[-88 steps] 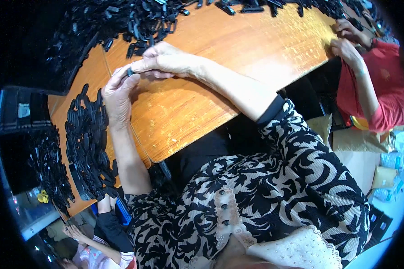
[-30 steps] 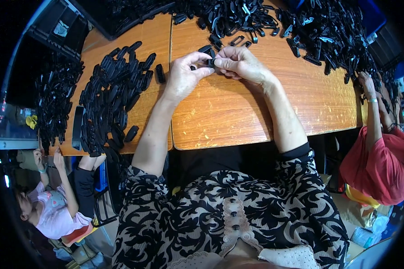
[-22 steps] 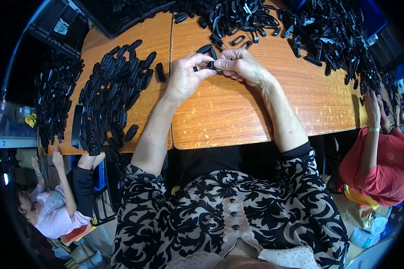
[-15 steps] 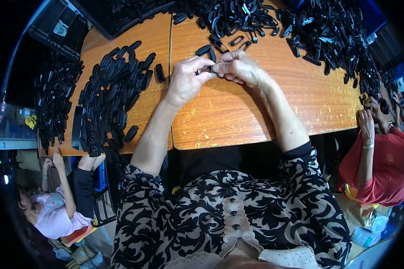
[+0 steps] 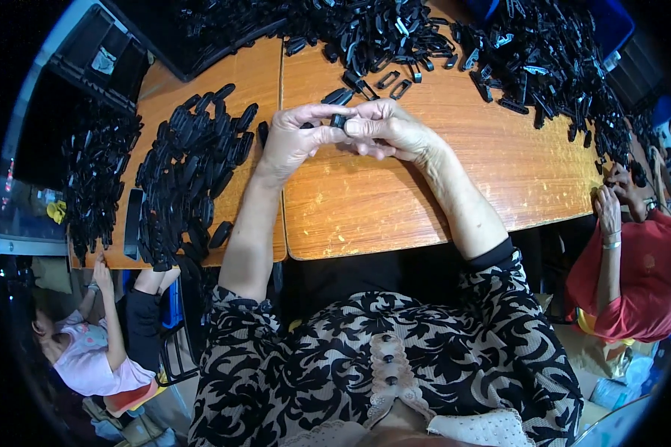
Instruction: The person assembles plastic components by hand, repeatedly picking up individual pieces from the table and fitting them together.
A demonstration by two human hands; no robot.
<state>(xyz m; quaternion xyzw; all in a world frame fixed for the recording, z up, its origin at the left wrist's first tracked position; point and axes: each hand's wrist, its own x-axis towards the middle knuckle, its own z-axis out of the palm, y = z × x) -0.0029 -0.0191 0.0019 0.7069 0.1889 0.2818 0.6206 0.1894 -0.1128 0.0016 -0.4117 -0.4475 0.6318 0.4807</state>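
I report both hands at work on one small black part (image 5: 338, 121), held just above the wooden table (image 5: 395, 208), near the seam between two tabletops. My left hand (image 5: 291, 141) is narrowed to a pinch, thumb and forefinger on the part. My right hand (image 5: 395, 132) is likewise drawn in, its thumb against the part's right side and the other fingers curled beneath.

Step in hand, as I judge it: close two-handed handling of a single part, possibly pressing or fitting. The next move appears to call for a firm left pinch and controlled pressure from the right thumb.

Orientation: the visible portion is a short dark block in the gap between my hands. A second dark spot shows inside my left grip; if it belongs to the same part, the long axis runs roughly left to right. I cannot confirm this, nor which end leads, as my fingers cover the rest.

Surroundings: beyond my hands lie a dark elongated piece (image 5: 337, 97) and a few hollow frames (image 5: 388, 80), near a heap of black parts (image 5: 380, 33). To my left sits a pile of long oval pieces (image 5: 190, 164).
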